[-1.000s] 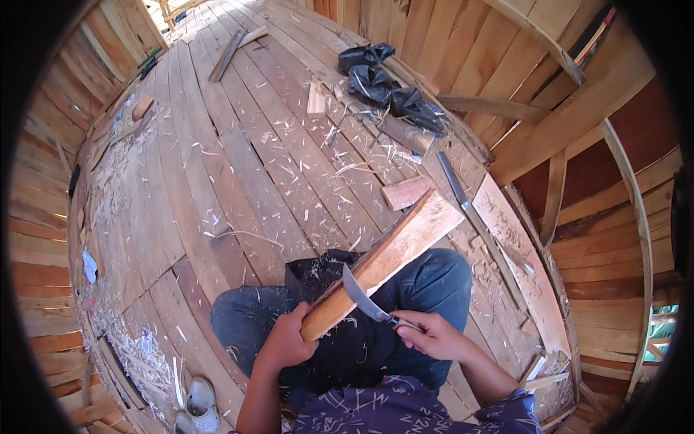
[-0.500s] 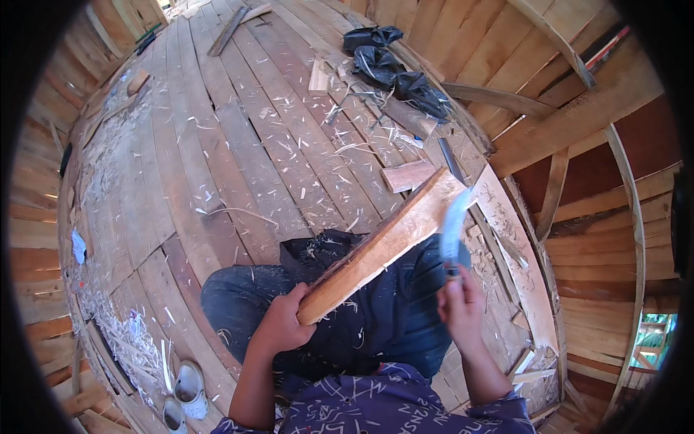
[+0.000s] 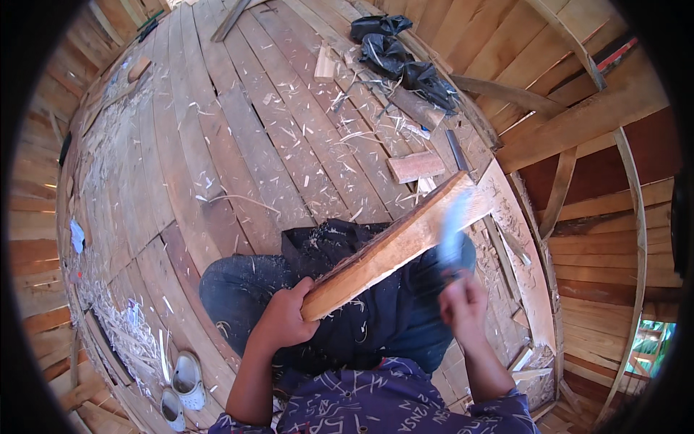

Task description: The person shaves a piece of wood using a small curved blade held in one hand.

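My left hand grips the near end of a long, thick piece of wood, which slants up to the right across my lap. Its upper face is pale and freshly cut, and dark bark runs along the far edge. In my right hand is a broad-bladed knife, the fingers closed round its handle. Motion smears the blade, which overlaps the wood's far right end; whether it touches the wood I cannot tell. Dark cloth with wood chips on it covers my lap.
Shavings litter the plank floor. Beyond the wood's far end lie a short block and a dark metal bar. Black plastic bags sit farther off by the right wall. Pale clogs stand at lower left.
The knife blade has swung slightly left and down against the wood's far end, and is more blurred. The wood has shifted a little right; my left hand keeps its grip.
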A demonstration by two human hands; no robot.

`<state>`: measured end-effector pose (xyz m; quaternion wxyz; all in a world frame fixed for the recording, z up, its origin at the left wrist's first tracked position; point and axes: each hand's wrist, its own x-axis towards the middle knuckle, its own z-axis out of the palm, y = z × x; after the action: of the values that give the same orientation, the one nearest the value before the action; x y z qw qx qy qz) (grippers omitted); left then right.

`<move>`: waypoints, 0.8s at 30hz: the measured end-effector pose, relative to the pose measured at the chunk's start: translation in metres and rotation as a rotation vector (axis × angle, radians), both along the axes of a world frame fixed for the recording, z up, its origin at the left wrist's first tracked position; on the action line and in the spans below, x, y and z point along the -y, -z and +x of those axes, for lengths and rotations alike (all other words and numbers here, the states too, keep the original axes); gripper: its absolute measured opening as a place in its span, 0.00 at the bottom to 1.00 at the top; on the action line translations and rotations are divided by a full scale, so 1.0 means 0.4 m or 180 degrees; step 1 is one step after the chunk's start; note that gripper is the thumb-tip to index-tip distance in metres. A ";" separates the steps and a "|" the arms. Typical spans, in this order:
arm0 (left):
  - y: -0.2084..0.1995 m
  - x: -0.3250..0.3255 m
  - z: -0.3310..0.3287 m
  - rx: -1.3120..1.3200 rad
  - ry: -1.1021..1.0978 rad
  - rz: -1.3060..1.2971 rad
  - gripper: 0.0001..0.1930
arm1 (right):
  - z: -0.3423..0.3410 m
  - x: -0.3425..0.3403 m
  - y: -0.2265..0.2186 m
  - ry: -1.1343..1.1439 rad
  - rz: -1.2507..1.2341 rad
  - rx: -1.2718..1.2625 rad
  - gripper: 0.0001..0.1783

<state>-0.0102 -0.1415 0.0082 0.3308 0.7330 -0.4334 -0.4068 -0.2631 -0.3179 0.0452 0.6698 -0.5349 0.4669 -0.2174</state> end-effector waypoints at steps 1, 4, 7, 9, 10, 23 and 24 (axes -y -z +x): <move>0.001 0.005 0.003 0.0049 0.0062 0.0041 0.21 | -0.008 0.003 0.007 -0.0276 -0.0244 -0.0169 0.14; 0.005 0.007 -0.003 0.0153 -0.0036 -0.0079 0.21 | 0.006 0.000 -0.015 -0.1469 -0.0413 -0.0654 0.12; -0.007 -0.005 -0.008 0.0149 0.0009 0.0053 0.21 | -0.008 0.029 -0.033 -0.0628 -0.0082 -0.0402 0.12; -0.012 0.004 -0.007 0.0096 0.0025 0.0079 0.20 | -0.008 0.040 -0.021 0.0053 -0.0255 0.0126 0.13; -0.003 0.004 -0.009 0.0082 0.0016 0.0033 0.20 | -0.007 0.025 -0.016 -0.0050 -0.0411 -0.0035 0.13; 0.003 0.001 -0.020 0.0442 0.0046 0.0052 0.22 | -0.041 0.002 0.050 -0.1257 -0.1160 -0.0689 0.14; 0.004 -0.001 -0.021 0.0406 0.0023 0.0031 0.21 | -0.032 0.021 0.048 -0.0571 -0.0215 -0.0360 0.15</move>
<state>-0.0186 -0.1409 0.0064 0.2974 0.7575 -0.4543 -0.3625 -0.2758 -0.3265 0.0261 0.6408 -0.6081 0.4466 -0.1416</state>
